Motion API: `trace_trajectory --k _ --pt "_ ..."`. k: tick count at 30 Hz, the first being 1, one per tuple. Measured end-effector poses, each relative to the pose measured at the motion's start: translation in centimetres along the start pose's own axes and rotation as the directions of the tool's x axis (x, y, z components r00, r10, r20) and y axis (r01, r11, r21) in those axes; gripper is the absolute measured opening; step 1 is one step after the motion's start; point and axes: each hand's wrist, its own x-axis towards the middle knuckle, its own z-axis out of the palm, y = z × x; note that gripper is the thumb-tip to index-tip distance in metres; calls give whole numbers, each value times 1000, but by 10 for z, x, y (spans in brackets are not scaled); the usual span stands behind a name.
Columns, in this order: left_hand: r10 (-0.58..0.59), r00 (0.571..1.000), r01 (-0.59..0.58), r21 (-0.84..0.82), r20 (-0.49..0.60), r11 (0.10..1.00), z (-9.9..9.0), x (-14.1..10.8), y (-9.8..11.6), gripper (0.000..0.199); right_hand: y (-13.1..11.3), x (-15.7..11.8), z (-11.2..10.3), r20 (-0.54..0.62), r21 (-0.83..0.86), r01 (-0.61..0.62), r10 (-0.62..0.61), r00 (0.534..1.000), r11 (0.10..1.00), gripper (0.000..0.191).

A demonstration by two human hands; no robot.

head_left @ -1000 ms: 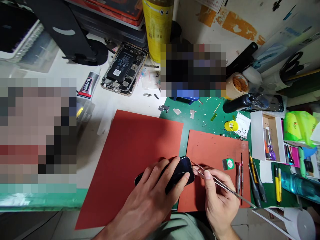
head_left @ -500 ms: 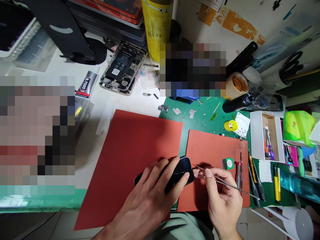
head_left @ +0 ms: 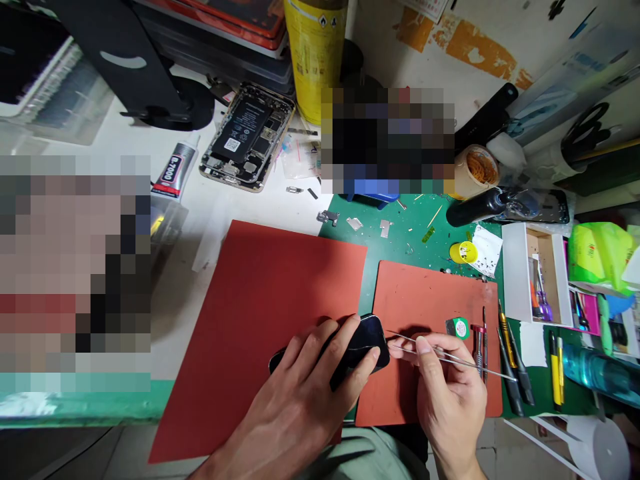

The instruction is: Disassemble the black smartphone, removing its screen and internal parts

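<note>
My left hand [head_left: 305, 373] lies over a black smartphone [head_left: 371, 333], its fingers gripping the phone by both long edges. The phone rests across the right side of a large red mat [head_left: 280, 273] and reaches toward a smaller red mat [head_left: 410, 293]. Between thumb and fingers, my right hand [head_left: 447, 383] pinches a pair of metal tweezers [head_left: 480, 367]. The tweezer tips point left, close to the phone's right end; whether they touch it I cannot tell. Much of the phone is hidden under my left hand.
An opened phone [head_left: 247, 137] with its battery showing lies behind the large mat, beside a glue tube [head_left: 175, 167]. Small metal parts [head_left: 354, 224] are scattered on the green surface. Screwdrivers [head_left: 510, 353], a white box [head_left: 515, 273] and a yellow cap [head_left: 463, 252] stand at the right.
The tweezers have turned slightly in my right hand, their rear end now higher. My left hand and the phone stay in place.
</note>
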Motion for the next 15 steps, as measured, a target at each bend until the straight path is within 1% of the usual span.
trace_trajectory --k 2,5,8,15 --pt "-3 1000 3 3 8 1000 0 0 0 67 4 -3 -1 -4 28 17 -17 1000 999 17" --pt "-12 1000 12 1 -1 1000 0 -1 0 65 6 -5 -1 -3 -6 35 -35 999 999 15" --pt "-23 1000 23 10 -3 1000 0 -2 1 62 4 -4 0 -4 -29 43 -43 999 999 15" --pt "-16 1000 16 9 5 1000 -1 -2 1 68 -3 -6 5 -9 -41 80 -80 997 996 12"
